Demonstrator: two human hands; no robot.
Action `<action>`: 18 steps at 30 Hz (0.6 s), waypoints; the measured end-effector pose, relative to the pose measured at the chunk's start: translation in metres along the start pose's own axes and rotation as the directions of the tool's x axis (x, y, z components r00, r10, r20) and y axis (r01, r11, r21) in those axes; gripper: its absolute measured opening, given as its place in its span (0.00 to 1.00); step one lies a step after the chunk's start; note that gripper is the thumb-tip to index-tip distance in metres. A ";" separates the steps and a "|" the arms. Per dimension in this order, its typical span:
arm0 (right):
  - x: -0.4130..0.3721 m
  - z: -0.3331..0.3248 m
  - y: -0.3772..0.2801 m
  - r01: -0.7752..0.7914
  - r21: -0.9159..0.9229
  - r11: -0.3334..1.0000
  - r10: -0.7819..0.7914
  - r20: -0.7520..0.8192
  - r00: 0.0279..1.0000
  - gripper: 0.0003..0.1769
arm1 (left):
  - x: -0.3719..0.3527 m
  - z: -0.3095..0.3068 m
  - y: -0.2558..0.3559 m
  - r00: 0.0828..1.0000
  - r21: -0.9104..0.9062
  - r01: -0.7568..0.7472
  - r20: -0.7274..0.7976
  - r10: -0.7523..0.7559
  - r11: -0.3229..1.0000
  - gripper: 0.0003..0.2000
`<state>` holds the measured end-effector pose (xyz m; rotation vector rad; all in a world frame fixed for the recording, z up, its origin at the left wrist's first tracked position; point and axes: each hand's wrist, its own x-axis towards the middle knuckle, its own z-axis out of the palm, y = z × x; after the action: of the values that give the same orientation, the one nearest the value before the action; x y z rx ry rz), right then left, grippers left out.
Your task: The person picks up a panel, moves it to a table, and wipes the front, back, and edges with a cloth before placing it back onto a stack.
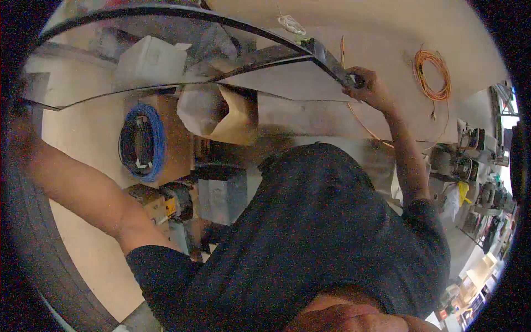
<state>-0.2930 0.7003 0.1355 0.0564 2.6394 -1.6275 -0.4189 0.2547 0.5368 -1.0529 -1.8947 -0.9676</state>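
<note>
A long black frame (pixel 238 23) spans the top of the head view, bowed by the lens, with a thinner edge and a crossbar below its top rail. My right hand (pixel 368 88) is closed round the frame's near right corner, fingers curled over the dark bar. My left arm reaches to the far left edge, where my left hand (pixel 25 138) is in deep shadow close under the frame's left end. Its fingers are hidden in the dark. A pale grey box (pixel 152 62) shows through the frame's opening.
Coils of blue cable (pixel 156 144) and orange cord (pixel 432 76) are nearby. An open cardboard box (pixel 240 113) and a grey bin (pixel 222 193) stand beside my body. Cluttered shelving (pixel 487 193) lines the right side. A dark band (pixel 61 249) curves along the left.
</note>
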 end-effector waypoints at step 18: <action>0.016 0.069 0.061 -0.063 -0.050 0.997 0.052 -0.194 0.980 0.31 | 0.015 0.062 0.022 0.989 0.071 -0.126 0.089 0.120 0.990 0.13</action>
<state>-0.3044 0.6661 0.0487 0.3005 2.7927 -1.6055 -0.4200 0.3222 0.5286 -1.1667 -1.8947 -0.7864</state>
